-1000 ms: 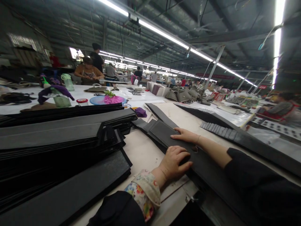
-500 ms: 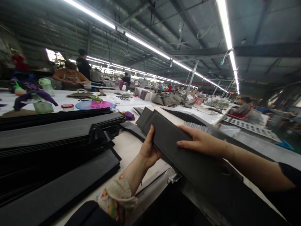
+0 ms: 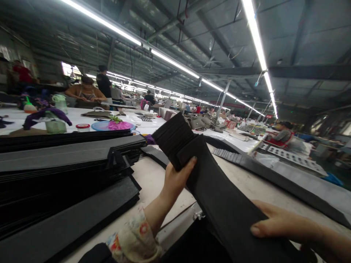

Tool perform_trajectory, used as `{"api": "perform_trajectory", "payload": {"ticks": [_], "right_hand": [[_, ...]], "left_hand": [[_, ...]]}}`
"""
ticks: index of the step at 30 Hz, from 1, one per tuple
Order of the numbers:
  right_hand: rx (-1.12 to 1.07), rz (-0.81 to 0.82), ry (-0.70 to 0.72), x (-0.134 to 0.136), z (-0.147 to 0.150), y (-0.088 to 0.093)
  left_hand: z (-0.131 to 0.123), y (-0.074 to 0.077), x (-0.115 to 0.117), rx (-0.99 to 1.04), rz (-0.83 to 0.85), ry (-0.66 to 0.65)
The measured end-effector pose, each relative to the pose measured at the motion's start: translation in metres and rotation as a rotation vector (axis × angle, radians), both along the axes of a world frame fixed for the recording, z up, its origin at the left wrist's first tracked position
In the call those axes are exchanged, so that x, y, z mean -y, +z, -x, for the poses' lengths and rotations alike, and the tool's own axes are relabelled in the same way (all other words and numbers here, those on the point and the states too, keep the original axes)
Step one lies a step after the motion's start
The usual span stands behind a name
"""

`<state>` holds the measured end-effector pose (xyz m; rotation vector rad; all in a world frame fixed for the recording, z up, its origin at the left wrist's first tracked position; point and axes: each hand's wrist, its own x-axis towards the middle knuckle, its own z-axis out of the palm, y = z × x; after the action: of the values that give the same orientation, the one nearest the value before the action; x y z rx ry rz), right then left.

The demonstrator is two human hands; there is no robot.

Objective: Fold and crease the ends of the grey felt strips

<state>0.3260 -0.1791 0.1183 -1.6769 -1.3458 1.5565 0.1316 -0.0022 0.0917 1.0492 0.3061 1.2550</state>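
Observation:
A stack of long, dark grey strips slants across the middle, its far ends fanned out in steps. My left hand grips it near the far end, thumb on top and fingers underneath. Lower down, my right hand wraps the right edge of the same stack, with its thumb lying on the upper face; its other fingers are mostly hidden beneath. More piled black and grey strips lie on the table to the left of my left hand.
Behind the piles are a blue plate with a pink item, a red-lidded jar and green bottles. A long dark strip lies at the right. Co-workers sit and stand farther off.
My right hand has slid down along the stack toward me. The far end has risen and its strips have fanned out more, with my left hand still gripping there.

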Motion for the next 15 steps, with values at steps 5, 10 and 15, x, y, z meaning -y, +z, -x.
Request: {"api": "perform_trajectory", "payload": {"ticks": [5, 10, 15], "right_hand": [[0.243, -0.04, 0.097, 0.009, 0.006, 0.037], [0.036, 0.048, 0.121, 0.007, -0.008, 0.03], [-0.108, 0.143, 0.056, 0.025, -0.037, -0.032]], "left_hand": [[-0.006, -0.015, -0.007, -0.131, 0.49, -0.7], [-0.013, -0.022, 0.002, 0.045, 0.542, -0.75], [-0.02, -0.023, 0.009, -0.034, 0.322, -0.355]]}}
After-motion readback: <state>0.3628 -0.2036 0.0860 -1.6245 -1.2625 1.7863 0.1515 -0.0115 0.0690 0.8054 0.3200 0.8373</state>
